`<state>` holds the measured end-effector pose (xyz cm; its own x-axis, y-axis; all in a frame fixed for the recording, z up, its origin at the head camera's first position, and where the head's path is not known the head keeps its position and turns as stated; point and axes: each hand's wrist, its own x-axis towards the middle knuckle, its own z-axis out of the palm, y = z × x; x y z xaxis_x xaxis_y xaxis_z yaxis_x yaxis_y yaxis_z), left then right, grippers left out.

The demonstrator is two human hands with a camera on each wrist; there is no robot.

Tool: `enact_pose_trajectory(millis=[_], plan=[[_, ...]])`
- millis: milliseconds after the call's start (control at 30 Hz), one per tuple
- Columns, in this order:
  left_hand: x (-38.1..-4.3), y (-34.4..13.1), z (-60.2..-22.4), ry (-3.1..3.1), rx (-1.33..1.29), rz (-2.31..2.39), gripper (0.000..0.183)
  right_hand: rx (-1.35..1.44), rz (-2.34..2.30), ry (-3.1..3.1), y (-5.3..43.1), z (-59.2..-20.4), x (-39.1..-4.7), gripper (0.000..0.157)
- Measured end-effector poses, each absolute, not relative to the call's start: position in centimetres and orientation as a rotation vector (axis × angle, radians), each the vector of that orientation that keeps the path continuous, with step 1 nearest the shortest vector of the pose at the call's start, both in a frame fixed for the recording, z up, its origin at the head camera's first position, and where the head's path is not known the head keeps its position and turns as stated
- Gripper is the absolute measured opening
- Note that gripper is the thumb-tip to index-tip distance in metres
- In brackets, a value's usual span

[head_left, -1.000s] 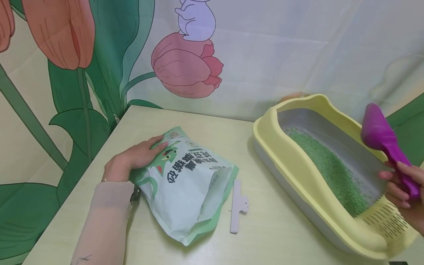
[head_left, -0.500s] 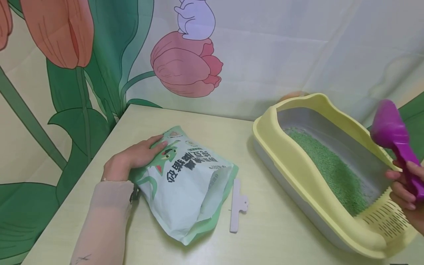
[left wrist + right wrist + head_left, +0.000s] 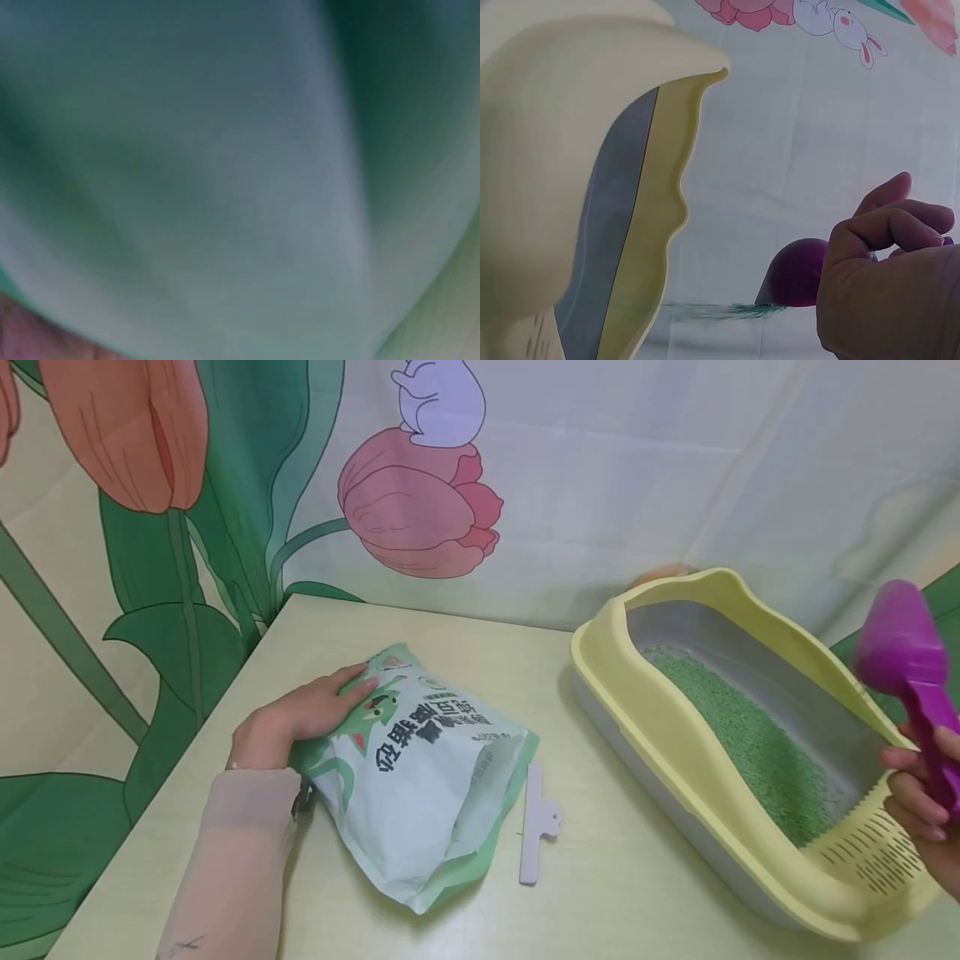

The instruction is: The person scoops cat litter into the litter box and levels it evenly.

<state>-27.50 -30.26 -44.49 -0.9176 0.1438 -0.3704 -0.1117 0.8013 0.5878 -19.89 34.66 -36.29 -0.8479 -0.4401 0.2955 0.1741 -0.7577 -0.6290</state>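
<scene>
My left hand point(image 3: 315, 706) rests on the white and green cat litter bag point(image 3: 423, 802), fingers laid over its upper left side. The bag lies on the table with its mouth towards the front. Close up and blurred, the bag point(image 3: 240, 187) fills the left wrist view. At the far right, my right hand point(image 3: 918, 793) grips the handle of a purple litter scoop point(image 3: 900, 639), held raised by the litter box point(image 3: 667, 718). Green litter point(image 3: 738, 735) covers part of its grey floor. In the right wrist view, a blurred green streak point(image 3: 735, 309) runs from the scoop point(image 3: 799, 274) towards the box.
A pale bag clip point(image 3: 531, 827) lies on the table point(image 3: 480, 927) between the bag and the box. The box's yellow rim stands high, with a slotted step point(image 3: 873, 852) at its front right. Behind the table hangs a cloth point(image 3: 600, 485) printed with flowers.
My right hand has moved the scoop to the right and slightly up, away from above the box's right rim. My left hand and the bag have stayed in place.
</scene>
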Motion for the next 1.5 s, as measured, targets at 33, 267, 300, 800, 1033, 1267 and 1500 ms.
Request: enact_pose_trajectory(millis=[33, 267, 300, 800, 1033, 1267, 1500], plan=[[-27.5, -30.3, -44.5, 2.594, 0.029, 0.874, 0.083, -0.612, -2.599, 0.878, 34.6, -36.3, -19.7, 0.07], [-27.5, -30.2, -44.3, 2.597, 0.028, 0.871, 0.084, -0.627, -2.604, 0.895, 34.3, -36.6, -18.7, 0.07], [-27.5, -30.3, -44.3, 2.595, 0.024, 0.873, 0.084, -0.635, -2.6, 0.882, 34.3, -36.7, -18.6, 0.071], [-27.4, -30.4, -44.2, 2.58, 0.026, 0.868, 0.084, -0.683, -2.578, 0.77, 34.5, -37.3, -18.3, 0.074], [-27.5, -30.3, -44.5, 2.584, 0.029, 0.866, 0.084, -0.685, -2.564, 0.726, 35.0, -37.4, -18.5, 0.076], [-27.4, -30.2, -44.2, 2.579, 0.037, 0.877, 0.084, -0.647, -2.58, 0.644, 35.2, -37.5, -18.7, 0.076], [-27.4, -30.1, -44.2, 2.575, 0.035, 0.884, 0.083, -0.686, -2.56, 0.582, 34.9, -37.6, -18.8, 0.076]])
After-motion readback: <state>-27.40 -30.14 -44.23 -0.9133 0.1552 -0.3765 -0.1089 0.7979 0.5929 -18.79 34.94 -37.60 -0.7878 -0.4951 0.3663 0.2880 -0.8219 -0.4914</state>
